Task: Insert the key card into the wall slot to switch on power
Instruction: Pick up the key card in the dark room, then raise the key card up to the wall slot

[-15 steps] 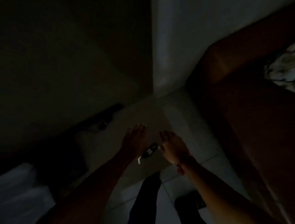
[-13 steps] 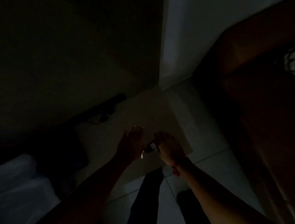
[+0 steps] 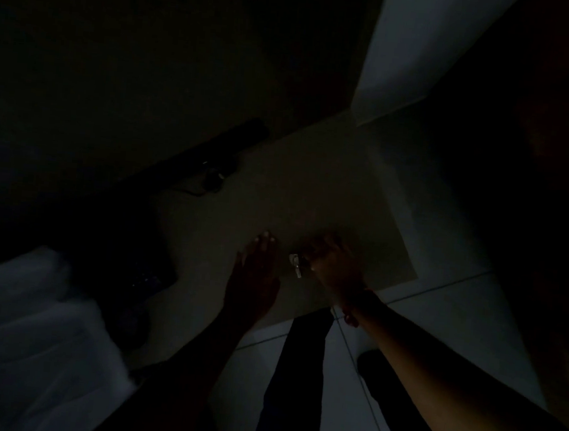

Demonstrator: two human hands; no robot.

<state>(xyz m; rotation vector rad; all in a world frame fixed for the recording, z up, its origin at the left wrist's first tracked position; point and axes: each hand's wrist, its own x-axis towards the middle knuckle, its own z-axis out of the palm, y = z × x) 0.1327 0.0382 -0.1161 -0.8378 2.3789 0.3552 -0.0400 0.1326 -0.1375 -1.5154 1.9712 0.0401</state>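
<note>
Peering through dark: my right hand pinches the card, long axis roughly upright; left hand flat, fingers together, bare floor around.

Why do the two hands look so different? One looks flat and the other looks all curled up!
The left hand is flat and open with straight fingers and holds nothing; the right hand is curled, pinching a small shiny thing, likely the key card. The right wrist wears a band; the left wrist looks bare. The left hand is darker, in shadow; the right catches a little more light. Both reach forward, side by side, in a dark room.
</note>
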